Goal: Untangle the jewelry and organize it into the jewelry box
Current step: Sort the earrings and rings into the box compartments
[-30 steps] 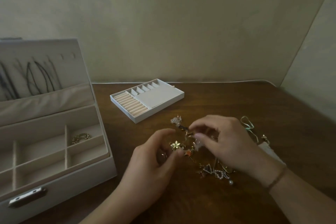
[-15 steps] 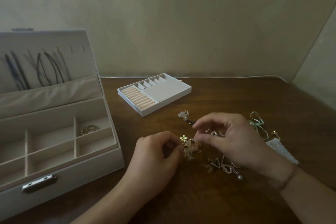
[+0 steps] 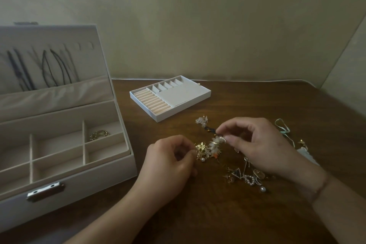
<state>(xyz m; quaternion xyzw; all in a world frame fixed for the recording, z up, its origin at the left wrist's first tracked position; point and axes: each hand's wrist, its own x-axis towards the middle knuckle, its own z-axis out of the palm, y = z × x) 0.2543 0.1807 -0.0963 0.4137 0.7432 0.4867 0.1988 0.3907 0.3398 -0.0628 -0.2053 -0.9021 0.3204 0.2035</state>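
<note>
Two hands, left [image 3: 168,161] and right [image 3: 263,144]; one open box [image 3: 65,182] left of them, one tray [image 3: 170,97] beyond, one jewelry tangle [image 3: 210,147] between them.

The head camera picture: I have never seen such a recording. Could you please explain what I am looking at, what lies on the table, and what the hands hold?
No machine here: a person wears a camera on the head, looking down at their own hands. The left hand and right hand both pinch a tangled jewelry cluster of gold flowers and pale petals. More jewelry lies on the wooden table. At left stands an open jewelry box with a gold chain in one compartment. Behind the hands lies a separate white tray.
</note>
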